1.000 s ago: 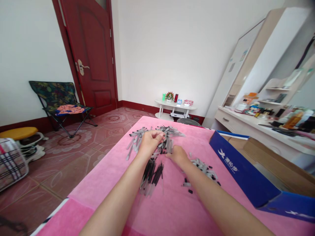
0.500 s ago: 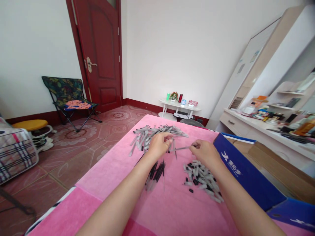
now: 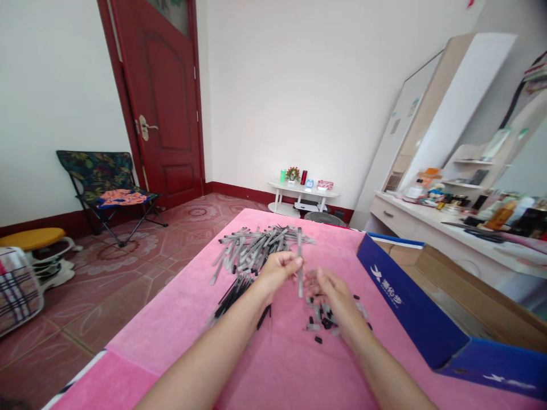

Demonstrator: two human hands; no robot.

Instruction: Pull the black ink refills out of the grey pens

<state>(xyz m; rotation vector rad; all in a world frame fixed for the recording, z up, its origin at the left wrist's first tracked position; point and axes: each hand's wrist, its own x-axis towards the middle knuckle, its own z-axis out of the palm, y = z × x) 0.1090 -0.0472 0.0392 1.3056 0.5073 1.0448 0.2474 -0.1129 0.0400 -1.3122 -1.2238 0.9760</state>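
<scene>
My left hand pinches a clear grey pen barrel, which stands nearly upright between thumb and fingers. Just to its right, my right hand hovers over a pile of clear and black pen caps. Its fingers are bent and slightly apart, with nothing visible between them. Beyond my left hand lies a heap of grey pen barrels. Thin black refills lie bunched beside my left forearm, which hides part of them.
A pink cloth covers the table. At the right stands an open blue cardboard box. Farther off are a folding chair, a low white stand and a dresser crowded with bottles.
The right hand has let go of the slim pen piece and moved down and left over the caps. The left hand now holds a barrel upright. The whole view has shifted slightly.
</scene>
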